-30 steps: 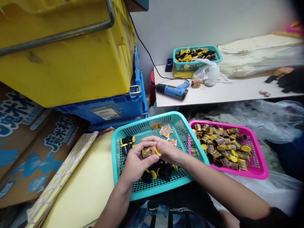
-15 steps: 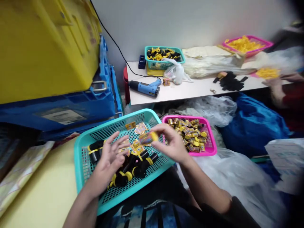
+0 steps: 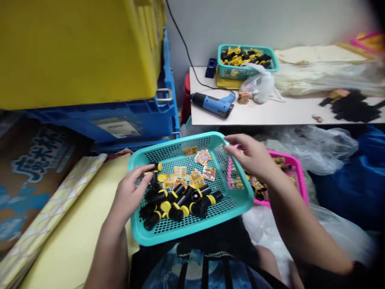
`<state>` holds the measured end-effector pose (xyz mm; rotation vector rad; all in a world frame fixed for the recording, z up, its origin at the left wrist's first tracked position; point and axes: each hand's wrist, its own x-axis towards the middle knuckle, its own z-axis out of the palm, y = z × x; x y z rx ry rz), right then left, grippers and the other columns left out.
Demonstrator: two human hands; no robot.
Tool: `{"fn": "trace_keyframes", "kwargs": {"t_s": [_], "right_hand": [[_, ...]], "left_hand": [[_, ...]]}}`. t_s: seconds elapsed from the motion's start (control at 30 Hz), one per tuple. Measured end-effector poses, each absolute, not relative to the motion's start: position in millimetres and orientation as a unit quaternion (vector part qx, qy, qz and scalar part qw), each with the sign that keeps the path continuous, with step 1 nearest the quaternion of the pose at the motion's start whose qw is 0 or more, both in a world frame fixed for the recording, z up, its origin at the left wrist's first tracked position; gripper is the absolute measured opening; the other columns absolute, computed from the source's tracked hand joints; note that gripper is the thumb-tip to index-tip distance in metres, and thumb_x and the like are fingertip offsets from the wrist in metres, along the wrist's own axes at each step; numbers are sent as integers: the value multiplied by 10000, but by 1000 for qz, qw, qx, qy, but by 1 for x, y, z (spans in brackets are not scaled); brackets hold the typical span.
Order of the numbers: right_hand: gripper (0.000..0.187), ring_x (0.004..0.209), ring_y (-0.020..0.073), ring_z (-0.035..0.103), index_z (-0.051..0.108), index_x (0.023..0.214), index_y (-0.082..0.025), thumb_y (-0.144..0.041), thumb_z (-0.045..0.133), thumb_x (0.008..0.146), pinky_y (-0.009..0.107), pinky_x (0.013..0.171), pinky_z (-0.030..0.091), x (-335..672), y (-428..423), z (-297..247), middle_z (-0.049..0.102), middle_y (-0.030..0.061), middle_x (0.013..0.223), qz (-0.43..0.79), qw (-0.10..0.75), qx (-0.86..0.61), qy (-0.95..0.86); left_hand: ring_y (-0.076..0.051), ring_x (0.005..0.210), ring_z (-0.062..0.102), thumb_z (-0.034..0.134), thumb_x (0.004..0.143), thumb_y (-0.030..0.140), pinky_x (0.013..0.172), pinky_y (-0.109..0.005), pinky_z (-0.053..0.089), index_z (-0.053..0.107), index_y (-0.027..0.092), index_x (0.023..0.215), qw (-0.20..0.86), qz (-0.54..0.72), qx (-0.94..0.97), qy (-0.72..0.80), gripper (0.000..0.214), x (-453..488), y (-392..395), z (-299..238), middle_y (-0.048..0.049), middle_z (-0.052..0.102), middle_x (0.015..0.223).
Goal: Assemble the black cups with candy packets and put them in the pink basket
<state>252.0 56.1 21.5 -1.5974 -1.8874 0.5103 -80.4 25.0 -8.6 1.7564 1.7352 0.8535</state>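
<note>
A teal basket (image 3: 192,235) rests on my lap with a heap of black tubes with yellow caps (image 3: 180,200) and several small yellow stickers (image 3: 195,174) in it. My left hand (image 3: 130,188) reaches in from the left, thumb and fingers curled round a black tube (image 3: 154,171) at the edge of the heap. My right hand (image 3: 252,156) hovers over the basket's right rim, fingers stretched out and empty. Just beyond it lies a pink basket (image 3: 300,180) holding stickered tubes (image 3: 258,188).
A yellow crate (image 3: 75,48) sits on a blue crate (image 3: 120,120) at the left, above printed cardboard boxes (image 3: 39,160). A white table (image 3: 270,114) behind carries a blue power tool (image 3: 213,103), another teal basket (image 3: 245,60) and plastic bags (image 3: 258,86). Clear plastic and a blue bag (image 3: 355,176) lie at the right.
My right hand carried the stickered tube rightward to the pink basket and is now empty. My left hand dropped onto the black tubes. The view swung back left.
</note>
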Motion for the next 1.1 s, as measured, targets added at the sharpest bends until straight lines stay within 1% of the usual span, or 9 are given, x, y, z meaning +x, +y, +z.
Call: {"fn": "trace_keyframes", "kwargs": {"t_s": [0.1,0.2,0.27,0.43,0.57,0.67,0.87,1.0,1.1], "right_hand": [[243,966,253,630,684,1045,-215,-357,580,879,401,855,479,176,75,8,695,100,1060,250,168,-471,-829],[194,931,249,637,693,986,-179,-247,536,894,349,778,482,120,89,-22,696,117,993,209,5,-425,-881],[202,940,256,635,682,989,-159,-223,515,894,332,752,483,101,95,-40,682,131,1002,183,-31,-429,-884],[333,959,301,634,606,1120,-77,-201,618,810,349,758,489,103,108,-58,629,208,1071,141,-50,-495,-856],[189,892,241,655,661,996,-104,-193,582,849,292,777,471,118,122,-61,657,163,1017,147,-64,-481,-862],[202,900,209,649,685,951,-134,-243,520,910,261,789,454,129,129,-60,671,125,1008,153,-61,-450,-878],[148,907,213,631,705,881,-165,-192,560,872,259,694,436,146,129,-61,671,105,979,136,-52,-401,-905],[189,924,222,605,673,889,-143,-199,494,913,299,740,436,146,121,-54,673,120,951,105,-18,-393,-913],[236,911,205,584,634,919,-152,-219,411,956,328,775,433,147,102,-38,683,107,952,50,104,-337,-934]], "left_hand": [[-268,1085,619,542,859,408,1001,-380,424,709,240,1053,227,318,669,632,307,-84,28,-11,-75,707,1126],[-264,1092,617,522,876,391,1014,-395,420,708,223,1040,215,320,673,631,300,-89,30,-14,-84,703,1130],[-256,1097,615,511,885,383,1017,-399,422,703,217,1042,212,325,669,634,299,-94,29,-16,-84,699,1136],[-231,1095,618,487,902,351,1006,-400,444,687,225,1054,218,321,667,636,281,-104,29,-21,-63,696,1142],[-228,1077,628,498,898,339,1001,-394,450,694,222,1031,220,324,670,630,265,-102,31,-22,-59,709,1114],[-231,1065,632,509,891,335,982,-387,464,697,220,1024,227,332,671,623,258,-96,32,-20,-61,710,1111],[-223,991,653,546,872,341,917,-360,498,710,227,990,270,363,650,610,232,-88,28,-12,-57,720,1068],[-225,924,668,589,840,377,861,-361,521,722,227,945,317,376,602,629,226,-79,25,-10,-64,730,1024],[-205,778,688,609,817,445,724,-338,558,680,182,982,455,421,486,616,318,-63,19,-8,-71,735,858]]}}
